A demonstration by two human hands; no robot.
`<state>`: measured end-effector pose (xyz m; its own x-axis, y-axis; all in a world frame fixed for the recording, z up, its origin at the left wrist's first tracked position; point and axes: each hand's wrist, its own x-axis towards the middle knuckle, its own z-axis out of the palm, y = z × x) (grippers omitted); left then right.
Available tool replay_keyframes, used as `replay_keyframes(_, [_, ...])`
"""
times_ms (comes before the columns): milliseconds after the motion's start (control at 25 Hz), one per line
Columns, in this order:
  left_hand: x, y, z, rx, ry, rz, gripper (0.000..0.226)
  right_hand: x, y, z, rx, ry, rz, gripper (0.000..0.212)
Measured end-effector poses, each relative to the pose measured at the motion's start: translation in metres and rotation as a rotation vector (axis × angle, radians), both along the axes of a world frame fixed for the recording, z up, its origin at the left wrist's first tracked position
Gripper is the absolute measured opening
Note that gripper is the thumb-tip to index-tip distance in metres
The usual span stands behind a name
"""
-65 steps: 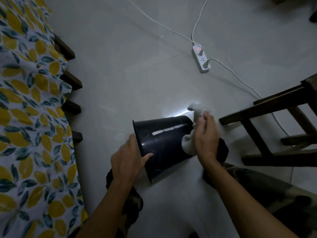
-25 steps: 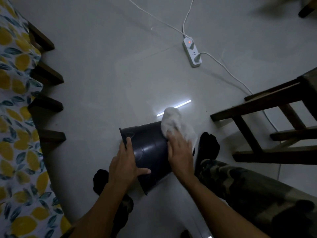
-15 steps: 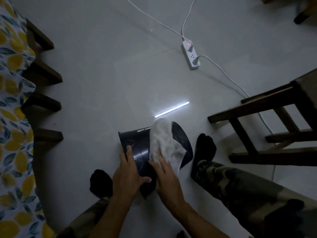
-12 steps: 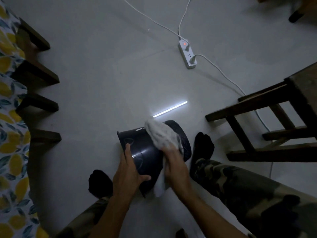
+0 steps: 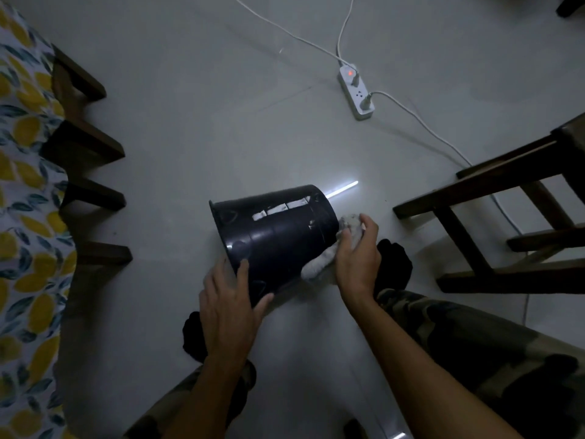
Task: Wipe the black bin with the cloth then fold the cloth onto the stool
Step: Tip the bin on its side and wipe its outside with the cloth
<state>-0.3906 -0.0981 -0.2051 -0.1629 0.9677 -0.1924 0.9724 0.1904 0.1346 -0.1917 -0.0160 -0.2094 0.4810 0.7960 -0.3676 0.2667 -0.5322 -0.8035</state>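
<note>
The black bin (image 5: 278, 236) lies tilted on its side on the pale floor, rim toward the left, base toward the right. My left hand (image 5: 231, 299) grips its rim at the lower left, thumb on the outer wall. The pale cloth (image 5: 329, 251) is pressed against the bin's base end at the right. My right hand (image 5: 357, 258) holds the cloth there and covers most of it. The dark wooden stool (image 5: 506, 198) stands at the right; only its legs, rungs and a corner of the seat show.
A white power strip (image 5: 356, 93) with a red light and white cables lies on the floor beyond the bin. A bed with a lemon-print sheet (image 5: 25, 217) and dark slats lines the left edge. My camouflage-trousered legs and dark socks flank the bin.
My right hand has carried the cloth from the bin's upper side wall round to its base end. The bin has turned, rim now further left. My left hand stays on the rim.
</note>
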Motion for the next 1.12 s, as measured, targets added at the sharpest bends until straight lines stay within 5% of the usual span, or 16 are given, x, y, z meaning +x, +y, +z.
replay_keyframes(80, [-0.003, 0.009, 0.012, 0.097, -0.030, -0.040, 0.064, -0.007, -0.015, 0.020, 0.013, -0.014, 0.057, 0.039])
replay_keyframes(240, [-0.022, 0.060, 0.011, -0.099, 0.034, -0.069, 0.125, -0.039, -0.044, 0.028, 0.277, -0.117, 0.455, 0.036])
replay_keyframes(320, [-0.029, 0.074, -0.004, -0.209, 0.020, -0.112, 0.123, -0.069, -0.047, 0.013, 0.326, -0.141, 0.730, 0.036])
replay_keyframes(440, [-0.032, 0.061, -0.024, -0.168, -0.028, -0.168, 0.109, -0.104, -0.040, -0.031, 0.275, -0.467, 0.936, 0.051])
replay_keyframes(520, [-0.030, 0.044, -0.031, -0.194, -0.045, -0.143, 0.133, -0.110, -0.029, -0.057, 0.145, -0.663, 1.013, 0.061])
replay_keyframes(600, [-0.027, 0.033, -0.036, -0.253, -0.070, -0.116, 0.158, -0.104, -0.004, -0.071, 0.054, -0.666, 0.938, 0.058])
replay_keyframes(720, [-0.025, 0.032, -0.036, -0.270, -0.093, -0.103, 0.167, -0.072, 0.033, -0.083, 0.062, -0.689, 0.723, 0.049])
replay_keyframes(1120, [-0.012, 0.036, -0.019, -0.200, 0.016, -0.081, 0.144, 0.051, 0.063, -0.069, -0.184, -0.550, 0.190, 0.028])
